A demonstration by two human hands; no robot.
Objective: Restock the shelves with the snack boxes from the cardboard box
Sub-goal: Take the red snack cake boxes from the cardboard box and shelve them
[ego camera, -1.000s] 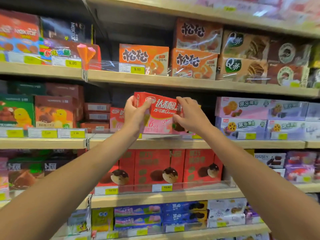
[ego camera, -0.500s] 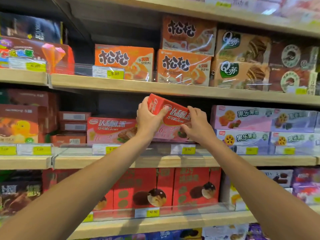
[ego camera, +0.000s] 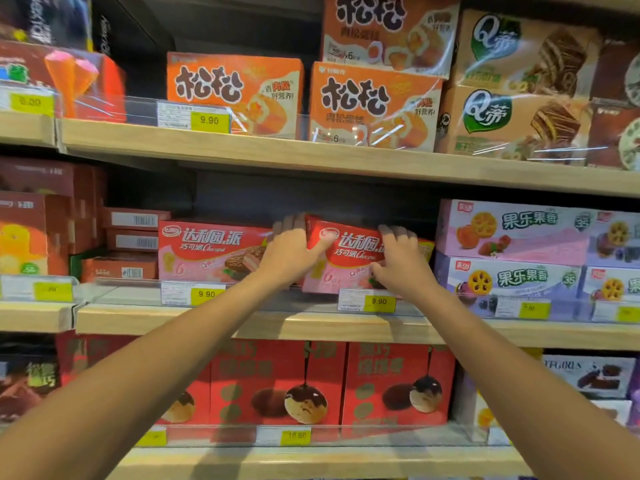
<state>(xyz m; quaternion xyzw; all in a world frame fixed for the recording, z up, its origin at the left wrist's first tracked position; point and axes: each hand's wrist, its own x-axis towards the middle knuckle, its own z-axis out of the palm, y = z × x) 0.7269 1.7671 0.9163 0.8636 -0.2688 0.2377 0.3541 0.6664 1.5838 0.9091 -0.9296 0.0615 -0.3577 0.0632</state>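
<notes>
A red and pink snack box [ego camera: 349, 252] sits low in the middle shelf [ego camera: 311, 325], behind the clear front rail, between a matching red box [ego camera: 211, 251] on its left and purple boxes on its right. My left hand [ego camera: 292, 251] grips the box's left end, fingers over its top edge. My right hand [ego camera: 398, 261] holds its right side, fingers curled over the top and thumb on the front. The cardboard box is out of view.
Purple fruit snack boxes [ego camera: 512, 233] are stacked to the right. Orange boxes [ego camera: 374, 105] fill the shelf above, red chocolate boxes [ego camera: 277, 386] the shelf below. Yellow price tags [ego camera: 379, 301] line the rails. Dark space lies above the held box.
Both hands have carried the red box down and back from in front of the shelf into the gap beside the matching box. The view has moved closer.
</notes>
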